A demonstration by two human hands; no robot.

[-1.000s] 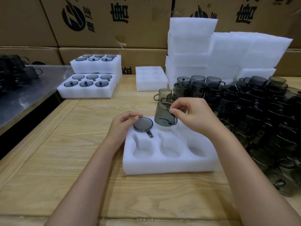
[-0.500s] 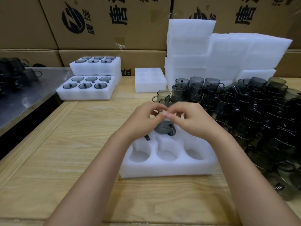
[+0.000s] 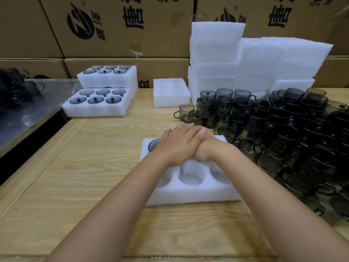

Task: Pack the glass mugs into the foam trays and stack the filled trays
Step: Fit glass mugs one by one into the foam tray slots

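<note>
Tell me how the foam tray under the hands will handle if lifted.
The foam tray probably weighs little: it is white foam hollowed by round pockets. It may flex, with thin walls between pockets. On the smooth table it likely slides.

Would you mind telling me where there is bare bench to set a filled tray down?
Bare wood lies left of the foam tray, towards the filled trays and metal counter, and along the near edge. The right side is packed with glass mugs.

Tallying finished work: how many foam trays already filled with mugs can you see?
2. The front filled tray lies at far left; the raised filled tray sits just behind it. The foam beneath that one may be another, its contents hidden.
</note>
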